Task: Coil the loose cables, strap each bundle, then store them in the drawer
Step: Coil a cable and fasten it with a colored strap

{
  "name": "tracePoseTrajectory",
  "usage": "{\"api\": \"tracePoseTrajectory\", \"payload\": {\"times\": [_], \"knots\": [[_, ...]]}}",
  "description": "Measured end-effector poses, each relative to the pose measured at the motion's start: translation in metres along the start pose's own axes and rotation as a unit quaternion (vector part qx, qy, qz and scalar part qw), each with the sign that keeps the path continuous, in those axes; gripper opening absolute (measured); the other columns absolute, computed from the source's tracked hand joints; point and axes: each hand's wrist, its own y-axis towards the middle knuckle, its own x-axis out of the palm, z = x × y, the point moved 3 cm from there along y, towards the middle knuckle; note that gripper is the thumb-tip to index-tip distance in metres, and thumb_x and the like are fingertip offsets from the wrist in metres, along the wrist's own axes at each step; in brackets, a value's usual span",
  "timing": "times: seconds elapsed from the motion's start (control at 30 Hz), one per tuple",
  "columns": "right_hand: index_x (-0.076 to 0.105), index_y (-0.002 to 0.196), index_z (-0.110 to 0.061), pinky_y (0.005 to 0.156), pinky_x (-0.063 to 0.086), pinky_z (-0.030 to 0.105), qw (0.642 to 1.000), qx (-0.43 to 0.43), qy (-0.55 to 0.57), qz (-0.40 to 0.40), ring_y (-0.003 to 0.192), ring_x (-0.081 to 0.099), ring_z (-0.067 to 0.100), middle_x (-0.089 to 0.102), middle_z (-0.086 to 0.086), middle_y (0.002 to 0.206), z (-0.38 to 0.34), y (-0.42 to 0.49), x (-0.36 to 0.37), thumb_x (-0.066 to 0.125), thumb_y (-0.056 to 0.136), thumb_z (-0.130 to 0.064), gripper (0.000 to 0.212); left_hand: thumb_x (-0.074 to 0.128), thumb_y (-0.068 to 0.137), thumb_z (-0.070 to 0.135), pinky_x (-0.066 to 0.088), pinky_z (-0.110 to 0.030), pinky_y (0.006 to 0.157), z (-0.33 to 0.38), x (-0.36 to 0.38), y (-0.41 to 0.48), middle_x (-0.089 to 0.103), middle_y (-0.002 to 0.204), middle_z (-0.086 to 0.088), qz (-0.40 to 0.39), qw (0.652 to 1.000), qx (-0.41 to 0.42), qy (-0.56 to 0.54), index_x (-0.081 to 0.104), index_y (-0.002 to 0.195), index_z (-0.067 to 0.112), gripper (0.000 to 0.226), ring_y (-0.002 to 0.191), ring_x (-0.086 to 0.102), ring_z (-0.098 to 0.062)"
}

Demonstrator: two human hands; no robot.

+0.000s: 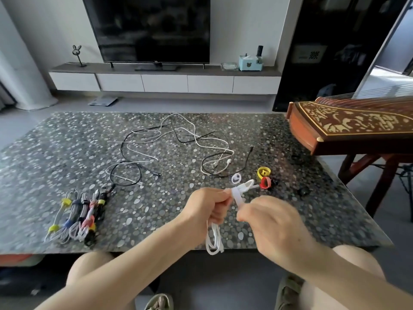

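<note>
The left hand (207, 206) is curled round a coiled white cable (215, 233), held above the near edge of the bench (67, 142); the bundle's long axis runs from its lower loops, hanging toward the knees, up and right to a loop poking out past the fist. A white strap (237, 195) crosses that upper end, and the right hand (269, 219), just right of it and touching, pinches the strap's tail, though motion blur hides the exact pinch. So the wrap likely closes from the right side. Strapped bundles (78, 217) lie far left; loose cables (176, 142) sprawl beyond the hands, with spare straps (263, 171) just beyond the right hand
</note>
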Motion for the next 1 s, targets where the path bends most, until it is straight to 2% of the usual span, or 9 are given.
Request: {"api": "tracePoseTrajectory", "payload": {"times": [0.13, 0.23, 0.4, 0.5, 0.6, 0.63, 0.73, 0.87, 1.0], "knots": [[0.049, 0.086, -0.009, 0.052, 0.045, 0.031, 0.992, -0.08, -0.091, 0.031, 0.053, 0.046, 0.02, 0.052, 0.004, 0.056, 0.001, -0.016, 0.015, 0.038, 0.094, 0.005, 0.02, 0.038, 0.097, 0.012, 0.019, -0.019, 0.041, -0.004, 0.007, 0.002, 0.023, 0.048, 0.006, -0.036, 0.995, -0.012, -0.087, 0.049, 0.051, 0.015, 0.047, 0.044, 0.016, -0.01], [0.051, 0.089, -0.007, 0.054, 0.048, 0.029, 0.985, -0.113, -0.12, 0.042, 0.056, 0.054, 0.02, 0.06, 0.007, 0.061, 0.009, -0.023, 0.022, 0.048, 0.093, 0.002, 0.01, 0.039, 0.097, 0.019, 0.018, -0.02, 0.046, -0.005, 0.008, 0.004, 0.024, 0.048, 0.006, -0.071, 0.991, -0.022, -0.113, 0.05, 0.055, 0.014, 0.044, 0.045, 0.017, -0.01], [0.07, 0.093, 0.0, 0.067, 0.056, 0.029, 0.998, -0.044, -0.041, 0.006, 0.081, 0.069, 0.02, 0.073, 0.01, 0.094, 0.018, -0.033, 0.03, 0.049, 0.093, -0.001, 0.021, 0.051, 0.094, 0.033, 0.022, -0.021, 0.048, 0.004, -0.002, -0.001, 0.034, 0.05, 0.009, -0.037, 0.987, 0.103, 0.117, 0.056, 0.064, 0.01, 0.038, 0.046, 0.025, -0.009], [0.072, 0.104, -0.014, 0.082, 0.053, 0.019, 0.958, 0.195, 0.211, -0.006, 0.1, 0.067, 0.009, 0.072, -0.005, 0.105, 0.035, -0.039, 0.025, 0.06, 0.083, 0.001, 0.028, 0.05, 0.097, 0.028, 0.023, -0.024, 0.048, 0.015, -0.009, -0.005, 0.035, 0.05, 0.012, 0.054, 0.877, 0.278, 0.388, 0.051, 0.067, 0.011, 0.034, 0.046, 0.029, -0.007], [0.072, 0.088, -0.016, 0.073, 0.056, 0.024, 0.731, 0.519, 0.444, 0.002, 0.094, 0.069, 0.026, 0.075, 0.006, 0.093, 0.062, -0.043, 0.026, 0.062, 0.088, -0.026, 0.015, 0.051, 0.094, 0.019, 0.026, -0.024, 0.051, 0.028, -0.007, -0.018, 0.041, 0.052, 0.005, 0.087, 0.704, 0.462, 0.533, 0.049, 0.064, 0.009, 0.032, 0.049, 0.036, -0.013], [0.07, 0.087, -0.01, 0.067, 0.057, 0.027, 0.675, 0.571, 0.466, -0.031, 0.089, 0.069, 0.03, 0.074, 0.011, 0.09, 0.068, -0.042, 0.027, 0.057, 0.086, -0.041, 0.034, 0.049, 0.093, 0.02, 0.027, -0.023, 0.053, 0.03, -0.006, -0.021, 0.044, 0.052, 0.004, 0.075, 0.659, 0.5, 0.557, 0.052, 0.064, 0.007, 0.032, 0.05, 0.037, -0.015], [0.069, 0.091, -0.002, 0.059, 0.054, 0.03, 0.588, 0.569, 0.556, -0.146, 0.073, 0.067, 0.024, 0.071, 0.018, 0.088, 0.076, -0.03, 0.028, 0.047, 0.079, -0.065, 0.067, 0.048, 0.094, 0.023, 0.038, -0.025, 0.055, 0.036, -0.004, -0.028, 0.058, 0.06, 0.003, 0.045, 0.538, 0.568, 0.621, 0.062, 0.068, 0.007, 0.033, 0.052, 0.046, -0.018], [0.074, 0.085, -0.016, 0.06, 0.05, 0.023, 0.636, 0.462, 0.57, -0.241, 0.071, 0.062, 0.014, 0.068, 0.004, 0.082, 0.072, -0.002, 0.022, 0.067, 0.068, -0.069, 0.057, 0.055, 0.094, 0.021, 0.041, -0.027, 0.058, 0.036, -0.003, -0.035, 0.057, 0.063, 0.002, 0.027, 0.454, 0.608, 0.651, 0.065, 0.07, 0.009, 0.029, 0.055, 0.047, -0.019], [0.071, 0.074, -0.018, 0.055, 0.047, 0.018, 0.713, 0.423, 0.482, -0.282, 0.061, 0.06, 0.008, 0.07, 0.001, 0.07, 0.066, 0.019, 0.02, 0.073, 0.075, -0.04, 0.022, 0.055, 0.095, 0.022, 0.045, -0.031, 0.056, 0.034, -0.001, -0.039, 0.057, 0.064, 0.0, 0.001, 0.43, 0.617, 0.659, 0.065, 0.07, 0.01, 0.029, 0.057, 0.049, -0.02]]}}
